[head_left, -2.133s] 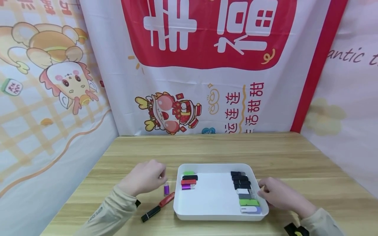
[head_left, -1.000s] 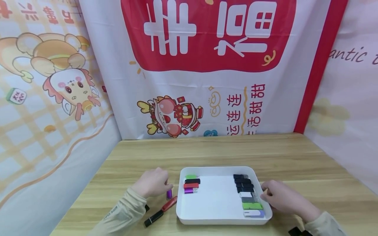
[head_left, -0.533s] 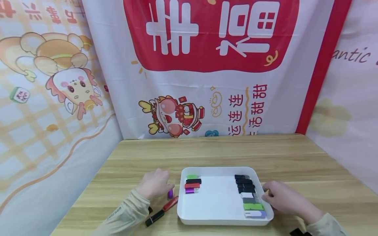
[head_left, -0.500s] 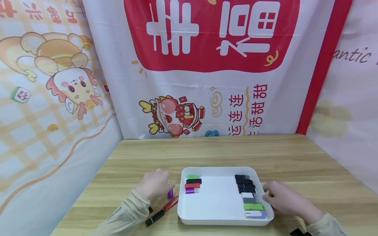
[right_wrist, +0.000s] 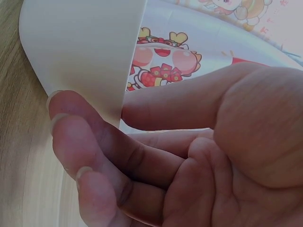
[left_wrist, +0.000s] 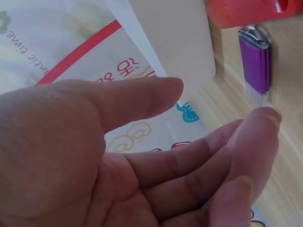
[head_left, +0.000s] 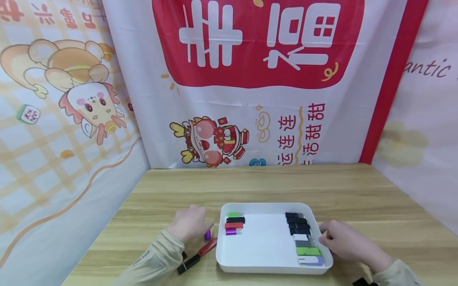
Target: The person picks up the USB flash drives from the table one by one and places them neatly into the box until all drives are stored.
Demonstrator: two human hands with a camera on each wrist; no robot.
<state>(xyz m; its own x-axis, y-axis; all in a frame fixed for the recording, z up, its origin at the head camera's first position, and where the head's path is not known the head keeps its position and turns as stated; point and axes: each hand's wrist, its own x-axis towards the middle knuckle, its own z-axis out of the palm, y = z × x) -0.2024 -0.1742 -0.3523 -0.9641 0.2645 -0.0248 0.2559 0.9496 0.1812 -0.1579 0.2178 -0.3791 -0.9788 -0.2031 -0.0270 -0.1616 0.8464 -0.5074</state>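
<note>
My left hand (head_left: 189, 223) is at the tray's left, its fingertips at the metal plug end of a purple USB flash drive (left_wrist: 255, 64) lying on the table. In the left wrist view its thumb stands apart from the bent fingers, with nothing between them. Below that hand lie a red USB flash drive (head_left: 207, 247) and a black one (head_left: 189, 264), end to end. My right hand (head_left: 345, 240) holds the right wall of the white tray (right_wrist: 85, 52), fingers outside and thumb at the rim.
Inside the tray, a green, a black, a red (head_left: 234, 225) and a purple drive (head_left: 232, 231) form a column at the left. Another column of several drives, black, white, grey, green (head_left: 308, 251) and lilac, runs along the right. Printed cloth (head_left: 250, 119) rises behind the wooden table (head_left: 272, 182).
My left hand has come down towards the viewer and right, to the purple flash drive beside the tray. The right hand stays at the tray's wall. The whole view has shifted slightly.
</note>
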